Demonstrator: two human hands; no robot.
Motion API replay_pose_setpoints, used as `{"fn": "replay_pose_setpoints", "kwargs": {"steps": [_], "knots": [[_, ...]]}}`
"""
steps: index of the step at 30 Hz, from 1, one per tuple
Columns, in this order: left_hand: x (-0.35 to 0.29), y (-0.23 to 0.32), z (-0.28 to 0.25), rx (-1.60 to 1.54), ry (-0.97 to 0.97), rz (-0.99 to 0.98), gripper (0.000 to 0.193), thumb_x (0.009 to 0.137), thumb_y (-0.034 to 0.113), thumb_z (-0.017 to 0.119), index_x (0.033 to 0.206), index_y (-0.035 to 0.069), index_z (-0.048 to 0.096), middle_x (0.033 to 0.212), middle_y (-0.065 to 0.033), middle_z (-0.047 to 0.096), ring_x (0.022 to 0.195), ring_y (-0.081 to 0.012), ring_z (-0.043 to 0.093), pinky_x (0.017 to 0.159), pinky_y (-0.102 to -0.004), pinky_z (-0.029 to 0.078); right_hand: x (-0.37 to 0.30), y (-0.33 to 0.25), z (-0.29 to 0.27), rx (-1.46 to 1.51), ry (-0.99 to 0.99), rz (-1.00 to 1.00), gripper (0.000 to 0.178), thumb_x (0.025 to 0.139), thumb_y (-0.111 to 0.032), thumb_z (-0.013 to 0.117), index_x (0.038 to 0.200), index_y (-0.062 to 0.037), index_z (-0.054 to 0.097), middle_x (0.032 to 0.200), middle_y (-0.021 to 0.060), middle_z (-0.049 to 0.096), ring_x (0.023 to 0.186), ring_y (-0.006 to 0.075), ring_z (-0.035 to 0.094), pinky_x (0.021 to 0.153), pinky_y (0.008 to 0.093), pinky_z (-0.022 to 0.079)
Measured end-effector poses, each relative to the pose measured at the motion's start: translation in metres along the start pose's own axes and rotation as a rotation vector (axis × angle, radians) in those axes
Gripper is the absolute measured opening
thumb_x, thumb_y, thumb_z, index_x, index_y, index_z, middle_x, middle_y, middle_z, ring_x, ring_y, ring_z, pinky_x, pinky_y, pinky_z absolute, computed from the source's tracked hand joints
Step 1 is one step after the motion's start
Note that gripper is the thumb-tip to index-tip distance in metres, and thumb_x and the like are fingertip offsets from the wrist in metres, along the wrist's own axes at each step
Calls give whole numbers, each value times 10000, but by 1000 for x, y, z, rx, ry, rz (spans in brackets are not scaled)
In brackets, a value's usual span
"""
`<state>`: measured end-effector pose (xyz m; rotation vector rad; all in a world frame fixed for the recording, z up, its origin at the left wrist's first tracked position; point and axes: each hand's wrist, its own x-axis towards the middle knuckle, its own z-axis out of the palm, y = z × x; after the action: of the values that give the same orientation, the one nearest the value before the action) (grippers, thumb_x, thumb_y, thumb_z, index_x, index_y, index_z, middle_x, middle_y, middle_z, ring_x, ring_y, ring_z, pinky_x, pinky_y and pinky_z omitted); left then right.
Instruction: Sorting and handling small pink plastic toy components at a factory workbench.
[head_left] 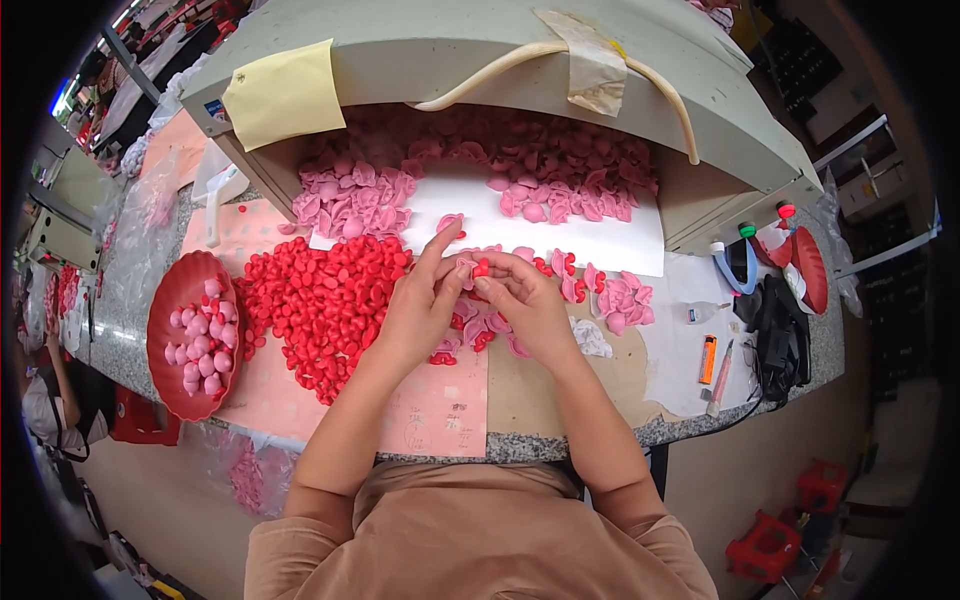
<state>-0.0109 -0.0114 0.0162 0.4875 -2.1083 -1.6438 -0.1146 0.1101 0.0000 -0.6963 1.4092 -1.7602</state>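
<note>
"Biggest thing?"
"One grey hood; pink shell-shaped pieces beyond counting inside, bare white paper along its mouth."
"Containers?"
"One red bowl, front-left of the hood, holding some twenty pink balls."
"Hands?"
"Two, before the hood: the right hand pinches one red-and-pink piece; the left hand touches it, grip unclear."

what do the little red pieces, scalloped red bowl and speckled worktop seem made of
Little red pieces: probably moulded plastic; smooth, with glossy highlights and repeated shapes. Scalloped red bowl: likely plastic too, softly shiny, with one even colour and a fluted wall. Speckled worktop: granite or a lookalike, by its grey-and-black grain; finish hard to judge.
</note>
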Motion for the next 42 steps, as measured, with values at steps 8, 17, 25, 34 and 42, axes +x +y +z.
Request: {"fn": "replay_pose_setpoints", "kwargs": {"steps": [8,17,25,34,42], "knots": [[1,-2,-2,430,-11,139,229,963,205,460,917,-18,481,783,-201,558,769,-362,559,670,-439,445,-1,1,2,-18,4,-23,256,911,-36,550,1159,18,516,1074,66,587,992,119,577,880,262,495],[0,2,-5,455,-16,313,242,950,210,472,860,-13,497,755,-191,535,746,-359,531,667,-447,418,-2,-8,-8,-70,-111,57,201,924,-107,562,1086,6,523,996,39,580,900,110,600,812,260,508],[0,9,-13,486,-131,333,242,956,205,437,887,-13,518,773,-188,546,758,-368,532,704,-448,416,-5,-5,-7,-101,-117,-28,150,942,-108,521,1050,-4,513,923,26,559,865,108,600,774,259,517],[-4,12,-16,381,-201,331,252,960,198,417,885,-20,519,791,-190,539,762,-371,534,692,-440,425,-10,-11,-4,-293,-253,-11,174,945,-178,499,1001,-14,512,885,21,499,765,86,559,638,235,488],[-5,11,-11,336,-133,379,247,961,190,412,881,-24,503,769,-183,524,729,-374,524,658,-444,422,-12,-6,6,156,-152,153,204,934,-205,534,1046,-35,513,754,-27,477,673,30,455,596,192,382]]}}
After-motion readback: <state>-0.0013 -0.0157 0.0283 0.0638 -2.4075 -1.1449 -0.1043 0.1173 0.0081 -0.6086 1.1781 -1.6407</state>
